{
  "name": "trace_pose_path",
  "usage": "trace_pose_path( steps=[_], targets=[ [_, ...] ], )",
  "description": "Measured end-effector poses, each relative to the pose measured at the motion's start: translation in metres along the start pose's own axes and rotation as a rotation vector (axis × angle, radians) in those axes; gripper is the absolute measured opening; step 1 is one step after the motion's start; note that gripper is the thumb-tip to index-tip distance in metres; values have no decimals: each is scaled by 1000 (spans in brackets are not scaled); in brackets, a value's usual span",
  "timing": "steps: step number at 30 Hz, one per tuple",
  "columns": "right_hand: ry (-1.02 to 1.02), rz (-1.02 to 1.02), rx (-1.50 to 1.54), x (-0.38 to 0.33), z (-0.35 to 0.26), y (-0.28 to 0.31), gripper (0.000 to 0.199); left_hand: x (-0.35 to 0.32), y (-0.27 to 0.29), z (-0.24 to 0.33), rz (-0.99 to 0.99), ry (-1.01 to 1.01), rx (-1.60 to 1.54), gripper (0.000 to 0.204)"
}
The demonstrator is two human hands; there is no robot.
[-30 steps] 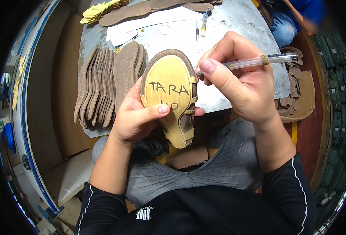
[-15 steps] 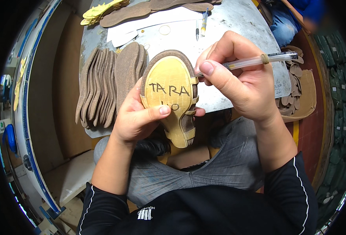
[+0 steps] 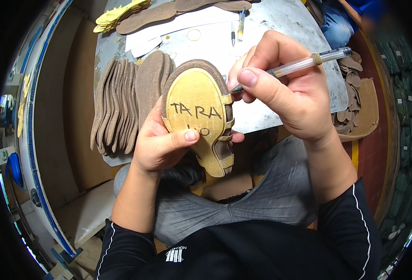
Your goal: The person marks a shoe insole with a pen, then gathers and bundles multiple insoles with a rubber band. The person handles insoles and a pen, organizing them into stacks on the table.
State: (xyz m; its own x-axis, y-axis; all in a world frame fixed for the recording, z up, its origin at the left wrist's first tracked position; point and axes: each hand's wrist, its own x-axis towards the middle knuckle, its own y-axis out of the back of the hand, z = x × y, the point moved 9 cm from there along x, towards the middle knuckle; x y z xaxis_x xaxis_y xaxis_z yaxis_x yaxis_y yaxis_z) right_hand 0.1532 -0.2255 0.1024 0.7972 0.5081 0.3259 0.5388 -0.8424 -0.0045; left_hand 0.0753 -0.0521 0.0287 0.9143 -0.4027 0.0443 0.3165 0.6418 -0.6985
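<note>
A yellow sole-shaped template [image 3: 194, 98] with dark handwriting lies over a brown insole [image 3: 222, 149], whose edge shows round the rim and in the side notches. My left hand [image 3: 161, 140] grips both, thumb on the template's face and fingers behind, above my lap. Pinched between thumb and fingers of my right hand [image 3: 285, 88] is a clear-barrelled pen [image 3: 299, 64] with a band wound round it. Its dark tip meets the right edge of the pair, by the uppermost notch.
Stacked brown insoles [image 3: 117, 105] stand on the table [image 3: 280, 18] at left. Farther back are more brown insoles [image 3: 147, 19], yellow templates [image 3: 117, 16], white paper [image 3: 187, 32] and spare pens [image 3: 241, 23]. Right of the table, a cardboard box [image 3: 368, 109] holds brown pieces; another person [image 3: 339, 28] sits beyond.
The pen tip has shifted slightly left and down along the edge and is now plainly visible. My right fingers have lifted a little, while the template and insole have moved slightly left.
</note>
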Motion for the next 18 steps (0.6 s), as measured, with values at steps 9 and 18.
trace_pose_path(
  steps=[9,18],
  targets=[
    [6,-36,-48,1,-1,-2,20,2,-3,0,1,-3,-12,70],
    [-17,46,-64,1,4,4,20,4,1,1,83,46,25,73]
  ],
)
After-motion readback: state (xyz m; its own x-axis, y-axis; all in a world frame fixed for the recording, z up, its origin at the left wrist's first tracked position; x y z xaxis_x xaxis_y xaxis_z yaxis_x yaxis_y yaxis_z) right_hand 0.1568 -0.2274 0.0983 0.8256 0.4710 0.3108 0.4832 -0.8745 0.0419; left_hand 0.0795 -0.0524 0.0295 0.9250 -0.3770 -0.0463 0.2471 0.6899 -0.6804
